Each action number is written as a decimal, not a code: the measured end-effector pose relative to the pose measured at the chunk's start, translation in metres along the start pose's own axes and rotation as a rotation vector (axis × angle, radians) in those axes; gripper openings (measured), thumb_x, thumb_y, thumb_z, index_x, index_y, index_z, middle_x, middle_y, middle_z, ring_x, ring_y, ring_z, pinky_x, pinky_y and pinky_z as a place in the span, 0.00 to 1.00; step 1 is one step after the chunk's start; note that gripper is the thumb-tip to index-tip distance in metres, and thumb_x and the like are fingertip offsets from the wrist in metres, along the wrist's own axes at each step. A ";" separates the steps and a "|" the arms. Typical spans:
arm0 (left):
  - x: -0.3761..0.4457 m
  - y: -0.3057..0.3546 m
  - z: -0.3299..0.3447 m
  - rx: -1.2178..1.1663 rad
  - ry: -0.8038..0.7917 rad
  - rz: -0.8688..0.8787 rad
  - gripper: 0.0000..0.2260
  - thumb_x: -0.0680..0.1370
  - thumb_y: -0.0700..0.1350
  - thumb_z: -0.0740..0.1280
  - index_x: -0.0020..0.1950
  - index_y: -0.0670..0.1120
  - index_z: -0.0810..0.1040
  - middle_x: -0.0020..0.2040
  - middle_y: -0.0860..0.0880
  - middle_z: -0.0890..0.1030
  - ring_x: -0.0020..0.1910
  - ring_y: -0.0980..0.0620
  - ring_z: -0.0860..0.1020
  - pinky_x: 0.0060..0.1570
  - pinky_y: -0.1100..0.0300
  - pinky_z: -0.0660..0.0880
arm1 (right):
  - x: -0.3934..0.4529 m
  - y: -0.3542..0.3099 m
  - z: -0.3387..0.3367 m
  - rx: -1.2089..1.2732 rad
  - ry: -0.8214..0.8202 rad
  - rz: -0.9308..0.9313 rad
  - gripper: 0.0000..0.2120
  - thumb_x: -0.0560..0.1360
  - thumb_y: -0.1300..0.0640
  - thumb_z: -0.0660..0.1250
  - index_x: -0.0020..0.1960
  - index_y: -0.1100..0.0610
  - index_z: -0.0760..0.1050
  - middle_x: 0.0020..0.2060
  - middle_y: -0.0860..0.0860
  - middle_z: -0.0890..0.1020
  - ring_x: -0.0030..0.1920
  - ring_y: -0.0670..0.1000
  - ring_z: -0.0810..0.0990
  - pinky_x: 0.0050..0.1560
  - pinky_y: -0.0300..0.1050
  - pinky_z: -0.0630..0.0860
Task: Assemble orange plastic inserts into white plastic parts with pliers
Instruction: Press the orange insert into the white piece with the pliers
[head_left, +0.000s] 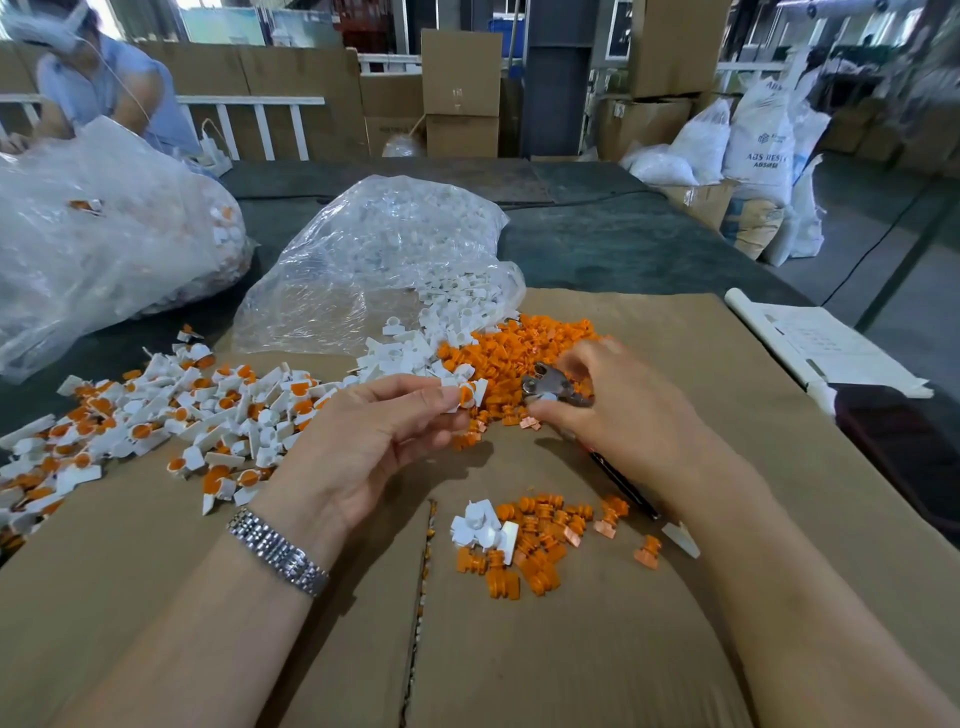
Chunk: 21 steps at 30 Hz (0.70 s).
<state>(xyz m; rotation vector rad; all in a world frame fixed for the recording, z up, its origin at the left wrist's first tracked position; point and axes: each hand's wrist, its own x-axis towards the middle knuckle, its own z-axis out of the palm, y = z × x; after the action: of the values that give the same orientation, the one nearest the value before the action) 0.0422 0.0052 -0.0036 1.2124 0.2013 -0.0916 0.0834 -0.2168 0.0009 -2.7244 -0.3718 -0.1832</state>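
My left hand (374, 441) pinches a white plastic part with an orange insert (466, 393) at its fingertips, just above the cardboard. My right hand (618, 410) grips the pliers (553, 387), whose metal head points left toward that part; the dark handles (621, 480) run back under my palm. A heap of loose orange inserts (524, 345) lies behind both hands. A small pile of orange inserts (540, 545) and a few white parts (480, 525) sit near me. Assembled white-and-orange pieces (156, 415) spread out to the left.
A clear bag of white parts (384, 244) lies open behind the heap, and a bigger bag (104, 228) sits far left. Cardboard sheet (675, 597) covers the table. Papers (826, 343) lie at the right edge. A person (93, 78) works at the back left.
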 end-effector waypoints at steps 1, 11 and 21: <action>0.000 0.001 0.000 -0.007 0.005 -0.001 0.04 0.64 0.38 0.78 0.37 0.44 0.87 0.41 0.41 0.87 0.39 0.48 0.87 0.35 0.63 0.82 | 0.000 0.005 -0.001 -0.115 -0.072 0.082 0.30 0.71 0.32 0.70 0.64 0.52 0.72 0.58 0.49 0.75 0.58 0.51 0.74 0.58 0.52 0.75; 0.000 0.003 -0.001 -0.122 0.045 0.060 0.09 0.66 0.39 0.77 0.45 0.40 0.84 0.39 0.44 0.86 0.38 0.50 0.86 0.32 0.65 0.80 | -0.007 -0.003 -0.021 0.139 -0.139 0.145 0.09 0.80 0.50 0.63 0.44 0.54 0.74 0.33 0.50 0.77 0.28 0.45 0.73 0.27 0.40 0.68; -0.002 0.003 0.000 -0.126 0.017 0.139 0.13 0.67 0.41 0.76 0.49 0.39 0.83 0.40 0.45 0.85 0.40 0.50 0.86 0.33 0.66 0.78 | -0.011 -0.050 -0.039 0.563 -0.565 0.137 0.11 0.83 0.56 0.63 0.50 0.65 0.76 0.45 0.63 0.85 0.45 0.62 0.86 0.50 0.56 0.84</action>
<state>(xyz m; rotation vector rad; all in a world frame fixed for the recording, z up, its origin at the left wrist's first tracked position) 0.0413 0.0065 -0.0004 1.0982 0.1352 0.0523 0.0561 -0.1901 0.0520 -2.1814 -0.3212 0.6445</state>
